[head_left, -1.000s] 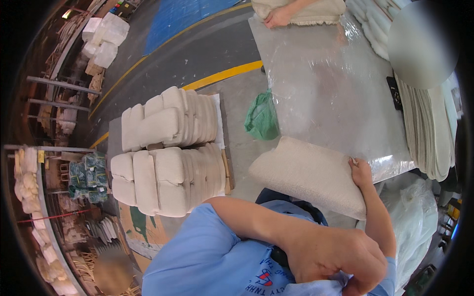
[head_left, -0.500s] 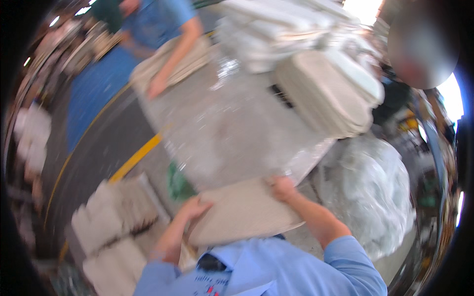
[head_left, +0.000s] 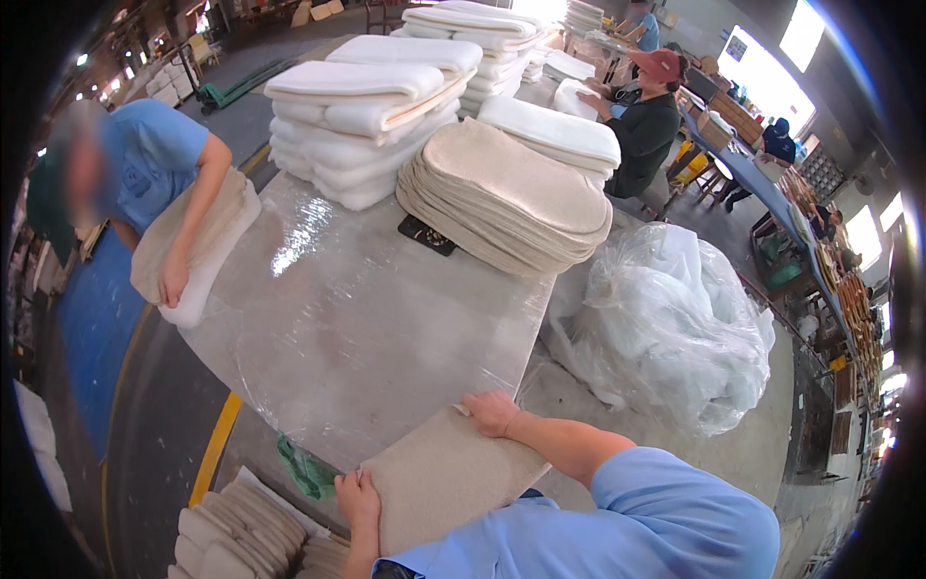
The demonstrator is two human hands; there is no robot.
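Note:
A beige fabric pad [head_left: 449, 473] lies at the near edge of the plastic-covered table [head_left: 357, 347], close against my body. My left hand [head_left: 357, 497] grips its left edge, with the thumb on top. At the far right corner, my right hand [head_left: 492, 413] is closed on the pad's edge. A thick stack of similar beige pads with rounded ends [head_left: 511, 193] stands across the table. Beside that stack lies a small dark flat item [head_left: 426, 235].
White folded padding [head_left: 367, 125] is piled at the back. A large clear plastic bag [head_left: 666, 328] bulges on the right. More beige pads [head_left: 236, 526] stand low on the left, near a green bag [head_left: 307, 468]. A co-worker [head_left: 178, 183] leans over another pad; others work behind.
The view has swung, so the table and stacks appear shifted left and turned. My hands still hold the pad. The co-worker's pad now shows a white layer under it.

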